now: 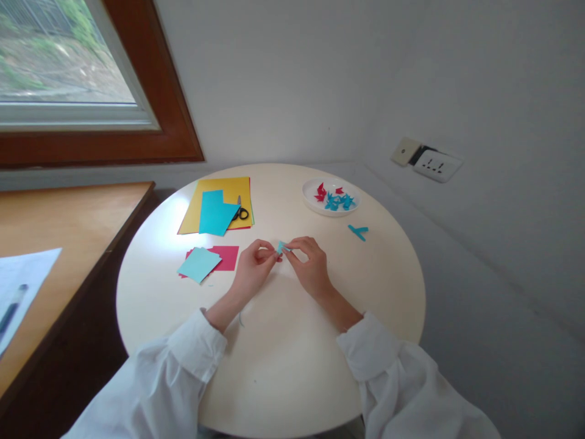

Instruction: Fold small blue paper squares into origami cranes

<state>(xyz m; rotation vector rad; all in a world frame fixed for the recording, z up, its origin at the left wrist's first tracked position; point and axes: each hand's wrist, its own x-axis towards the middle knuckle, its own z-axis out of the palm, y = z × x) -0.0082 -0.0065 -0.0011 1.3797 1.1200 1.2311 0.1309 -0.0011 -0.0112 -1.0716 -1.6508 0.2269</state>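
Over the middle of the round table, a small piece of folded light-blue paper point(280, 247) is pinched between my two hands. My left hand point(256, 265) grips its left side with thumb and fingertips closed. From the other side my right hand point(311, 265) holds it between thumb and forefinger. The fingertips cover part of the paper, so its exact shape is hard to make out. Left of my left hand lie a light-blue paper square point(200, 264) and several pink-red paper squares point(228, 258), partly overlapping.
Black-handled scissors point(242, 213) and cut blue paper point(212, 213) rest on yellow sheets point(189, 214) at the back left. A white plate point(311, 204) with red and blue folded paper pieces stands at the back right, blue strips point(359, 231) nearby. A wooden desk point(91, 213) adjoins left.
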